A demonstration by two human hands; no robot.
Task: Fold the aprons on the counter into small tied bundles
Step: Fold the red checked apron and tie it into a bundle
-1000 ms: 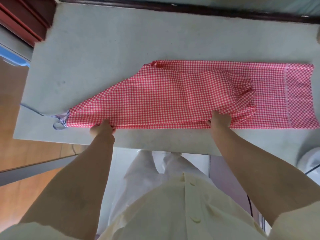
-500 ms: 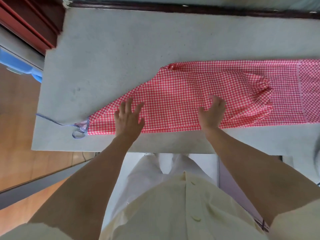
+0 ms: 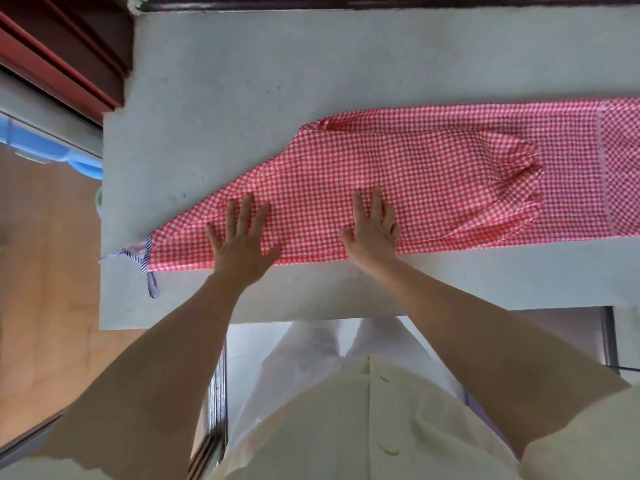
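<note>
**Both palms flat on the folded gingham apron**

The pale grey bench (image 3: 311, 64) fills most of what I see, and its front edge is just ahead of my body. The red-and-white checked apron (image 3: 433, 174) lies across it, folded lengthwise into a long band. The band starts near the bench's left end and runs out past the right side of my view. Its near edge lies along the front of the bench, set a little back from it. Its far side slants down to a narrow left tip, and a gathered, ruffled part sits on top toward the right.

My left hand (image 3: 242, 244) lies palm-down on the cloth near that near edge, fingers straight and spread, gripping nothing. My right hand (image 3: 372, 230) lies the same way a little to its right, flat on the fabric with the fingers fanned, and the two hands do not touch.

At the narrow tip, a blue-and-white striped tie (image 3: 147, 258) trails onto the bare bench, with one end reaching the left edge.
</note>
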